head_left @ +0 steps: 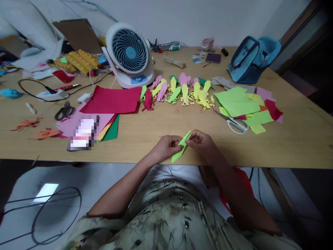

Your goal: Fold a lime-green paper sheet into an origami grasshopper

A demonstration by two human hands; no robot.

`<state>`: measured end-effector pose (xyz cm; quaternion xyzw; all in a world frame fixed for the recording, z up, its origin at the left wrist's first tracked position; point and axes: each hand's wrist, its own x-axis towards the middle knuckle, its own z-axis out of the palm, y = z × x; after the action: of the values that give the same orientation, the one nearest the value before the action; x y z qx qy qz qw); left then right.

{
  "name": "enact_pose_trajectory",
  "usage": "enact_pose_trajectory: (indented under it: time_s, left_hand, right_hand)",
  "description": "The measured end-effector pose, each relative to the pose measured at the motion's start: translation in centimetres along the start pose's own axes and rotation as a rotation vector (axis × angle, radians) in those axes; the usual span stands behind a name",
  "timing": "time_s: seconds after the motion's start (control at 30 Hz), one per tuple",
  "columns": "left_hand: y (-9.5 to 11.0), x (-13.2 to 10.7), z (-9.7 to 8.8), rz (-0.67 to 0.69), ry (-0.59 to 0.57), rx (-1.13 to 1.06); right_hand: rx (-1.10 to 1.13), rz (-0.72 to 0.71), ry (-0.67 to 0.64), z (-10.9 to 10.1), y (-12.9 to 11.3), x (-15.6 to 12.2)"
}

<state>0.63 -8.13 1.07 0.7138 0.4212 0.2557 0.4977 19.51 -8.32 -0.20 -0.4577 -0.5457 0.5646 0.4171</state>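
Observation:
A narrow folded piece of lime-green paper (179, 152) is held slantwise above the table's front edge. My left hand (167, 148) pinches its left side, thumb on top. At its upper right end, my right hand (202, 143) grips the paper between thumb and fingers. Beyond my hands stands a row of folded paper figures (185, 95) in yellow, pink, green and red. To the right lie white-handled scissors (236, 125), beside a pile of lime-green, yellow, pink and red paper pieces (234, 100).
On the left are a red paper sheet (111, 100), a phone (83, 133), black scissors (65, 111) and orange paper figures (48, 133). A white fan (130, 52) stands behind, near a power strip (53, 94). A blue bag (252, 60) sits at the back right.

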Motion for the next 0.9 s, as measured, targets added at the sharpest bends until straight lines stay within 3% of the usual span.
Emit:
enact_pose_trajectory:
  time_s: [0.07, 0.27, 0.47, 0.9]
  left_hand:
    - [-0.1, 0.0, 0.2, 0.011, 0.023, 0.006]
    - [-0.7, -0.1, 1.0, -0.047, 0.045, -0.093]
    - [-0.4, -0.7, 1.5, -0.055, 0.193, -0.048]
    - [-0.8, -0.8, 0.9, -0.098, 0.092, -0.138]
  right_hand:
    - [0.025, 0.01, 0.039, 0.4, 0.2, 0.2]
    - [0.003, 0.079, -0.026, 0.8, 0.4, 0.3]
    - [-0.034, 0.04, -0.028, 0.9, 0.2, 0.4]
    - [-0.107, -0.019, -0.016, 1.0, -0.7, 0.6]
